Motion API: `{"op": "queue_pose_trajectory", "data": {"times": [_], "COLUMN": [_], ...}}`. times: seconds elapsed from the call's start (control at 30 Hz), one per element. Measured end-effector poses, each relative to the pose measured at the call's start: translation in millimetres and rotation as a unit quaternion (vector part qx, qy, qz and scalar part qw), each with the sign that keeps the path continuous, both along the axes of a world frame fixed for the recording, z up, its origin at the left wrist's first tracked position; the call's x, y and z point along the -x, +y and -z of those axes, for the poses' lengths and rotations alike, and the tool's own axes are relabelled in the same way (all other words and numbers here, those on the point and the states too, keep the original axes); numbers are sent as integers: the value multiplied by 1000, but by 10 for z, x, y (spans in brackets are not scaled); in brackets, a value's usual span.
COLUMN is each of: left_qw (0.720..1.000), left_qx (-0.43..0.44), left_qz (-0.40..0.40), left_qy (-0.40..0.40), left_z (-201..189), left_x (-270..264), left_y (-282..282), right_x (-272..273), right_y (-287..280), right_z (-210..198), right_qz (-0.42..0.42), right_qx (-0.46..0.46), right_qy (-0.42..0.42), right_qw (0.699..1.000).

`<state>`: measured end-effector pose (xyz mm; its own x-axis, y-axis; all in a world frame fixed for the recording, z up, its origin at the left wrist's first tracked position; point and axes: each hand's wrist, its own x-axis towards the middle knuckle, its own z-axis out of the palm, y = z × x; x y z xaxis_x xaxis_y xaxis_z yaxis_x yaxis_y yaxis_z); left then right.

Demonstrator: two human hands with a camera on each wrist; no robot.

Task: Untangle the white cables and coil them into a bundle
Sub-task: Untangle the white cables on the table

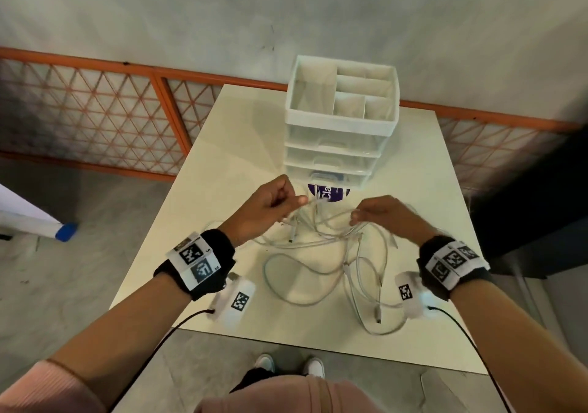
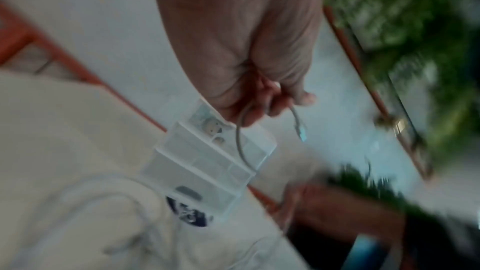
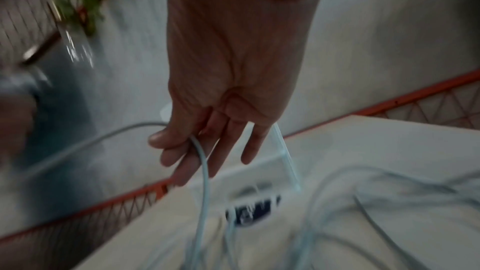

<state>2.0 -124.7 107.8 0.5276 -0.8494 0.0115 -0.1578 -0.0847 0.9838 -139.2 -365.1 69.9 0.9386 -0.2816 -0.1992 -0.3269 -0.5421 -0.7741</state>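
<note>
While both hands are raised above the middle of the worktop (image 1: 222,132), the white cables (image 1: 321,272) lie in a loose tangle across its near half, several strands lifted between the hands. The left hand (image 1: 264,209) is closed, fingers curled round one strand; the left wrist view shows a short loop and a connector end hanging from that fist. The right hand (image 1: 388,215) pinches a strand between thumb and forefinger, its remaining fingers extended. One connector lies close to the near edge. A clear plastic drawer unit (image 1: 340,132) stands toward the far edge, with a purple round label (image 1: 327,193) at its base.
</note>
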Motion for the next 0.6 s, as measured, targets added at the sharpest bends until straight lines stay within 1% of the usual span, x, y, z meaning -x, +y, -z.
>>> {"op": "queue_pose_trajectory", "data": {"times": [0.03,0.07,0.13,0.2,0.23,0.3,0.37,0.43,0.5,0.53,0.6], "left_qw": [999,997,996,996,996,998,996,986,971,962,947], "left_qx": [-20,-38,-61,-65,-63,-42,-21,14,56,56,5], "left_qz": [-7,-9,-2,8,11,2,-39,-118,-201,-237,-282], "left_qy": [-47,-70,-62,-53,-58,-55,-81,-118,-118,-121,-154], "left_z": [51,85,96,95,83,74,32,-36,-73,-43,70], "left_x": [-22,-26,15,58,62,10,-103,-256,-433,-524,-640], "left_y": [-4,-16,-89,-185,-209,-221,-171,-66,70,136,228], "right_x": [-17,-50,-148,-258,-301,-329,-281,-168,-39,28,139], "right_y": [12,64,231,390,440,424,315,173,45,-11,-86], "right_z": [-166,-332,-616,-781,-828,-847,-732,-489,-188,-54,93], "right_qz": [-8,-22,-57,-90,-96,-80,-74,-86,-98,-97,-88], "right_qx": [-40,-63,-48,-29,-24,-26,-32,-32,-12,3,8], "right_qy": [-12,-21,-22,-37,-49,-61,-36,20,87,115,134], "right_qw": [999,998,997,995,994,995,996,996,991,989,987]}}
